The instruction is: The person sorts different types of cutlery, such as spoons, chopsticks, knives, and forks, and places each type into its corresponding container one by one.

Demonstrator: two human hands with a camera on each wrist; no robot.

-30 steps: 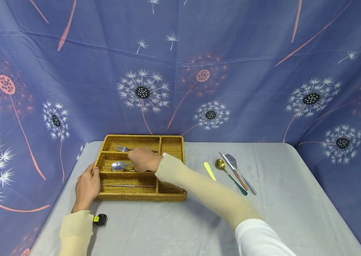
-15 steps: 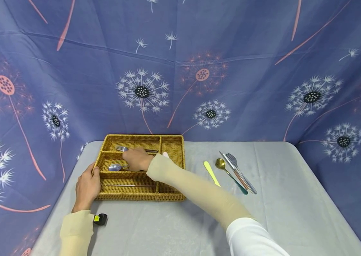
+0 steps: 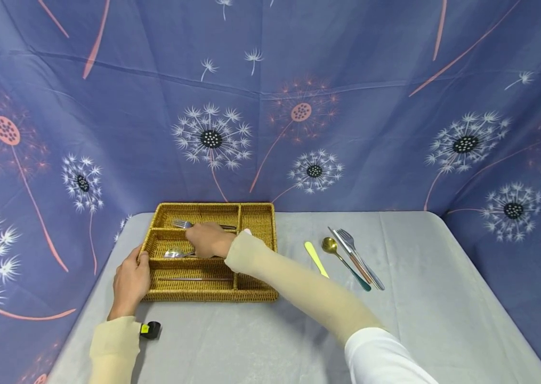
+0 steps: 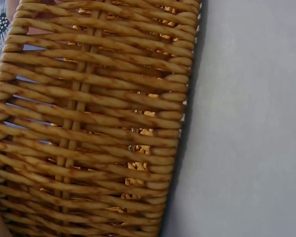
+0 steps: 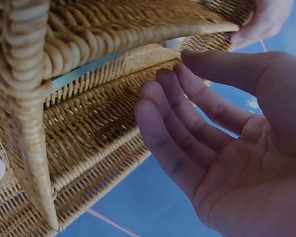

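From the head view, a woven cutlery tray (image 3: 256, 292) sits at the far left of the grey table (image 3: 299, 341), and the left hand (image 3: 131, 282) grips its left rim, thumb hooked over the edge. The right hand (image 3: 209, 240) lies over the tray's middle compartment, just beside the handle of a silver spoon (image 3: 174, 253); from here the fingers are hidden under the back of the hand, so contact with the spoon cannot be told. The right wrist view fills that gap: the right hand's fingers (image 5: 187, 128) are spread and nearly straight, the palm empty, hovering beside the wicker dividers, with the left hand's fingertips (image 5: 261, 22) visible on the far rim. A fork (image 3: 184, 223) lies in the far compartment and a thin utensil (image 3: 195, 279) in the near one. The left wrist view shows only the tray's outer weave (image 4: 89, 123) pressed close against the table. To the right of the tray, well apart, lie a yellow knife (image 3: 315, 258), a gold spoon (image 3: 344, 262), and another knife and fork (image 3: 358, 258).
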